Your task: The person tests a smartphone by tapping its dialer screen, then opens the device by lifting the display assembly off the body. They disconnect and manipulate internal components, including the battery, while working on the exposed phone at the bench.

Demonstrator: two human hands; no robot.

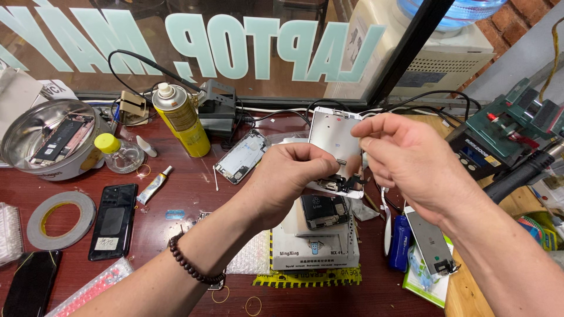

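The left hand (291, 176) grips the lower edge of a white phone panel (333, 135), fingers curled round it, and holds it upright above the middle of the desk (188, 194). The right hand (405, 158) is at the panel's right edge, thumb and forefinger pressed together as if pinching something small. What they pinch is hidden. A dark flex part (346, 183) hangs at the panel's bottom, just beside the left hand's fingertips.

Judged from this, the step is fine work on the panel's edge or its flex. It goes best if the left hand keeps the panel steady and grips only the frame, away from the flex. The right hand should pull gently along the panel, not across it, since thin ribbons tear easily.

Below the hands a dark phone body (323, 210) lies on a white box (314, 246). A yellow spray can (182, 120) stands far left, a tape roll (60, 220) and a black phone (113, 220) near left.
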